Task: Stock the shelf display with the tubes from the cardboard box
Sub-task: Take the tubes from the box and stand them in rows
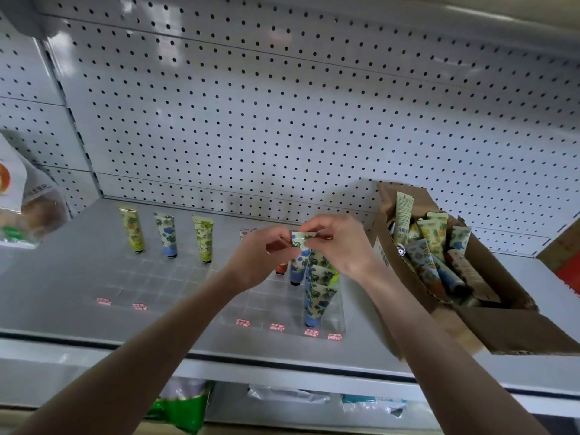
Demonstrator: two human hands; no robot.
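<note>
Item: blue-and-green floral plastic tube [299, 240], crimped end pinched by the fingers of left hand [266, 254] and right hand [340, 246], held upright at the clear gridded plastic display [270, 306] on the grey metal shelf [78, 277], beside the brown cardboard box [508, 331] — risk: a tilted entry may topple the packed upright tubes [318, 290] alongside.

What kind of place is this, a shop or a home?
Most likely a shop: a pegboard wall behind the shelf, small red labels along the clear rack, and a cardboard box of tubes.
</note>
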